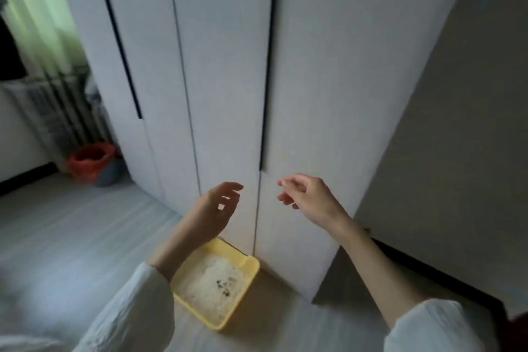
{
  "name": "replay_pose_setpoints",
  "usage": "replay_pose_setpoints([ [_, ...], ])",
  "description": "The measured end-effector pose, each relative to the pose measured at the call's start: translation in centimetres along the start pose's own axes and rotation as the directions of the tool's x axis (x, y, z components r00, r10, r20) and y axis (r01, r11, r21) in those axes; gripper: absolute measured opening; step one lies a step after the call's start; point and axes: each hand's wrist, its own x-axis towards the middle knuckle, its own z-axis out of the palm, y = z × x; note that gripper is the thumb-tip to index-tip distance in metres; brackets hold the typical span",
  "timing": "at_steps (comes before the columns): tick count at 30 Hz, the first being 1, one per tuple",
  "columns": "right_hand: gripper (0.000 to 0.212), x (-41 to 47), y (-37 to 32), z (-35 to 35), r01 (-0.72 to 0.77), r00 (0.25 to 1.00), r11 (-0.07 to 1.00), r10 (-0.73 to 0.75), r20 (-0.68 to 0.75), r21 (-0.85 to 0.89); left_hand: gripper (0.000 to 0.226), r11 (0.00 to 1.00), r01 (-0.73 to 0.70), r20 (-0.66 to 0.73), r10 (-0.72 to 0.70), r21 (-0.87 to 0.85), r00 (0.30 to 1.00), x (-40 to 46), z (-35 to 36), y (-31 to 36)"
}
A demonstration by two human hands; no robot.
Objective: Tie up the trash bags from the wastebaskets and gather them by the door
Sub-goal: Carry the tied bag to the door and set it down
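Two hands (220, 206) (303, 194), two wastebaskets (217, 283) (110, 171) (one red-bagged).

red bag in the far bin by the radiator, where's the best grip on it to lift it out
Grip the red bag at its top edge, where the plastic folds over the rim of the grey wastebasket and leaves loose material outside. Come from above and gather that edge toward the middle, since the mouth faces up. Both the left hand and right hand hold nothing. The view is blurred there, so finer detail is unclear.
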Motion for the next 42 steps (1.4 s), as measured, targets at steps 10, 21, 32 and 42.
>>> replay_pose_setpoints([
  [10,0.024,17.6,-15.3,23.8,0.176,0.952,0.983,-0.184,0.246,0.053,0.025,0.977,0.185,-0.247,-0.155,0.102,0.956,6.4,-24.0,-17.7],
  [21,0.026,38.0,-25.8,43.1,0.276,0.879,0.959,-0.279,0.387,0.063,0.020,0.943,0.324,-0.387,-0.273,0.071,0.881,18.4,-41.3,-35.4],
  [32,0.020,59.1,-37.5,63.2,0.292,0.818,0.952,-0.299,0.492,0.094,0.021,0.897,0.441,-0.422,-0.390,0.029,0.819,31.4,-59.6,-54.2],
  [42,0.022,76.2,-42.5,82.5,0.151,0.867,0.985,-0.175,0.467,0.087,0.023,0.875,0.476,-0.249,-0.444,0.084,0.861,44.5,-74.4,-74.7],
])
